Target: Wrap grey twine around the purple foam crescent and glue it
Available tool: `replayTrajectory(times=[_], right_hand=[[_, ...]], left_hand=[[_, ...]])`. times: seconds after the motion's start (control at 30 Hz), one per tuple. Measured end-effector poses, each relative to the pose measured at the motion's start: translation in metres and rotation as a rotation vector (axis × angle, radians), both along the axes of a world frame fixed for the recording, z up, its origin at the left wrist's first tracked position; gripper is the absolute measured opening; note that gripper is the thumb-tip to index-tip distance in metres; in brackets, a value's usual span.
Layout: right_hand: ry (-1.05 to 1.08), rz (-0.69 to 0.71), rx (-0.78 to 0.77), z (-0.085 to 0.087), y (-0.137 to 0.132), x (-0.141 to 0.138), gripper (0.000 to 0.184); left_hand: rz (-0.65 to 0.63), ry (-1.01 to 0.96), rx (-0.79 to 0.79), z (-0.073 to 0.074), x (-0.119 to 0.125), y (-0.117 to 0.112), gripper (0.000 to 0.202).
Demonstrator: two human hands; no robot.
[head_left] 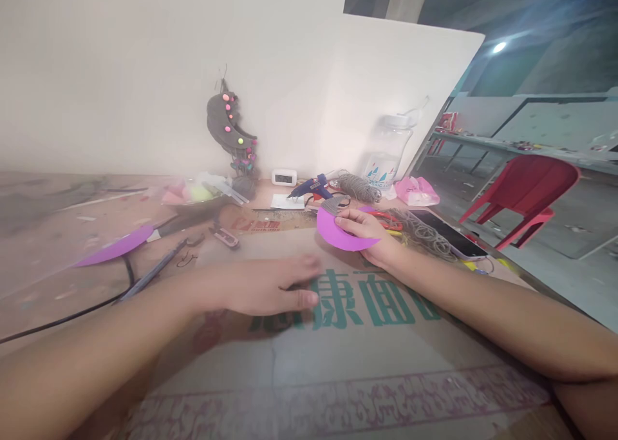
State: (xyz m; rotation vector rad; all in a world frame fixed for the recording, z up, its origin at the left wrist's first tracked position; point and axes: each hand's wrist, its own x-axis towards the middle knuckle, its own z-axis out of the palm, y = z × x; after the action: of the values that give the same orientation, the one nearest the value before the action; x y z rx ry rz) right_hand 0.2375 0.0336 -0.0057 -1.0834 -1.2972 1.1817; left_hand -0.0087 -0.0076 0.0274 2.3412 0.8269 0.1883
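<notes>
My right hand [369, 234] is closed on a purple crescent-shaped cutout [338, 234], partly wrapped in grey twine at its upper tip, holding it just above the flattened cardboard [338, 337]. My left hand [265, 285] reaches across the cardboard, blurred by motion, fingers stretched out flat and holding nothing. A second purple crescent [113, 247] lies on the table at the left.
Behind my right hand lie a blue glue gun [309, 187], a ball of grey twine [358, 185], red scissors [386, 220], a loose twine pile [425, 230] and a phone [449, 234]. A decorated grey crescent [229, 127] leans on the wall. A red chair [526, 192] stands at right.
</notes>
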Motion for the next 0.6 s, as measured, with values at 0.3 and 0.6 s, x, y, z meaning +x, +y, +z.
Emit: replayTrajectory(times=[0.3,0.6], right_hand=[[0.009,0.007,-0.01,-0.001,0.0,-0.002,0.032],[-0.062,-0.029,-0.011,0.007,-0.006,-0.006,0.031]], left_hand=[[0.167,0.047,0.568,-0.017,0.013,0.008,0.043],[0.105,0.189,0.527,-0.008,0.003,0.016,0.036]])
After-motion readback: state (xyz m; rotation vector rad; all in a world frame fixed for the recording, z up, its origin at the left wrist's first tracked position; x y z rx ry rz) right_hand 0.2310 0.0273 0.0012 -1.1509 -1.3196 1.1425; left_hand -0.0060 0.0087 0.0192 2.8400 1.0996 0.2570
